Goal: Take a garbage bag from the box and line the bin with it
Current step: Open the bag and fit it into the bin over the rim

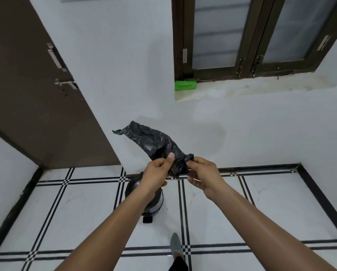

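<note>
A crumpled black garbage bag [154, 140] is held up in front of me, its loose end sticking up and to the left. My left hand [157, 171] pinches its lower part with thumb and fingers. My right hand [201, 171] grips the bunched end beside it. Below my hands, on the floor by the wall, stands the shiny pedal bin [154, 204], largely hidden by my left forearm. The green box [185, 85] lies on the window ledge, above and apart from my hands.
A brown door [32, 90] stands at the left, a dark-framed window [257, 36] above the ledge. The floor [261, 212] is white tile with black stripes. My foot in a grey shoe [176, 247] is near the bottom centre.
</note>
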A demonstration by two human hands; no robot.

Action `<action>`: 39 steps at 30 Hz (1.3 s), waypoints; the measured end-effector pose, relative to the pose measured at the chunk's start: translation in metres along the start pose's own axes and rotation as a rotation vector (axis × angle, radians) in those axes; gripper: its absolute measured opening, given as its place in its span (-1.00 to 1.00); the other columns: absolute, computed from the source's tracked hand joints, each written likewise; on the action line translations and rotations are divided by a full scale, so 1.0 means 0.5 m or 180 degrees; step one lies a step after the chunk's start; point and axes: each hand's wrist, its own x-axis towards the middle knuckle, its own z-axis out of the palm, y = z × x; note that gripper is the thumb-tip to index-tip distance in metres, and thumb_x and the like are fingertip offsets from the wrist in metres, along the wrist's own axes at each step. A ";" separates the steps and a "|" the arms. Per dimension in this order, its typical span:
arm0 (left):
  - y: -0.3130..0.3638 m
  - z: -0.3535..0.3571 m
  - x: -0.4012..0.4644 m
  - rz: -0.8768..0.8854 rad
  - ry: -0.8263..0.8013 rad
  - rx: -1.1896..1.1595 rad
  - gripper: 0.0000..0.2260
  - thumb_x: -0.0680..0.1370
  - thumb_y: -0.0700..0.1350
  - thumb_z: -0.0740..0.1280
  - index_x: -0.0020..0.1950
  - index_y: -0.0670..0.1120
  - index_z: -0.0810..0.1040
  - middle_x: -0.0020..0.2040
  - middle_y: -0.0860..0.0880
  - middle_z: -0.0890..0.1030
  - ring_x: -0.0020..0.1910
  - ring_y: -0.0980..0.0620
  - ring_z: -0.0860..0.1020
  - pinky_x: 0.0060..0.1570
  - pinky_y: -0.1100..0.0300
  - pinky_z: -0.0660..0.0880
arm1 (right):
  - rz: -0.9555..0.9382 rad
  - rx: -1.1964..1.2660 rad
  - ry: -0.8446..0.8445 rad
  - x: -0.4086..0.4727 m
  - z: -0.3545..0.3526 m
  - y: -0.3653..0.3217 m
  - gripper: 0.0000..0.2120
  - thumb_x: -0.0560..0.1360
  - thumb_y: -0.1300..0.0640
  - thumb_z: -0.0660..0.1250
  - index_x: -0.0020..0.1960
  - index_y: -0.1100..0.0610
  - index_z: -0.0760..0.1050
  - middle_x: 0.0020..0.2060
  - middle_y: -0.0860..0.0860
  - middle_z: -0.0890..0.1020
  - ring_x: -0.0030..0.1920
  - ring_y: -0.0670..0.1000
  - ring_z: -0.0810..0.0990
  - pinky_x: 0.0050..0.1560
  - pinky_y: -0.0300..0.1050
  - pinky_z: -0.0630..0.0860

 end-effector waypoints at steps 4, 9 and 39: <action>-0.035 -0.043 -0.072 0.0182 -0.0167 0.0387 -0.70 0.55 0.08 0.48 0.02 -0.14 0.55 -0.20 -0.03 0.72 -0.31 0.02 0.69 -0.37 0.21 0.48 | -0.0025 -0.0064 -0.0021 -0.048 0.039 0.041 -0.88 0.56 0.18 0.40 0.10 0.11 0.60 -0.15 -0.01 0.72 -0.23 -0.07 0.68 -0.14 -0.16 0.58; -0.074 -0.110 -0.126 -0.0178 0.0074 0.0331 -0.75 0.66 0.09 0.32 -0.03 -0.04 0.67 -0.34 0.03 0.67 -0.29 -0.04 0.70 -0.41 0.20 0.38 | 0.0178 -0.0214 -0.0218 -0.096 0.095 0.083 -0.91 0.55 0.24 0.33 -0.01 0.12 0.60 -0.25 0.00 0.68 -0.20 -0.03 0.65 -0.11 -0.13 0.55; -0.196 -0.585 -0.107 0.1213 0.0235 0.2706 -0.73 0.59 -0.24 0.22 0.25 -0.06 0.55 0.11 -0.03 0.32 -0.14 -0.10 0.55 -0.08 0.08 0.52 | -0.0800 -0.2564 0.0518 -0.149 0.491 0.209 -0.56 0.41 0.42 0.22 -0.15 0.00 0.76 -0.13 -0.04 0.66 -0.14 -0.03 0.58 -0.19 -0.38 0.45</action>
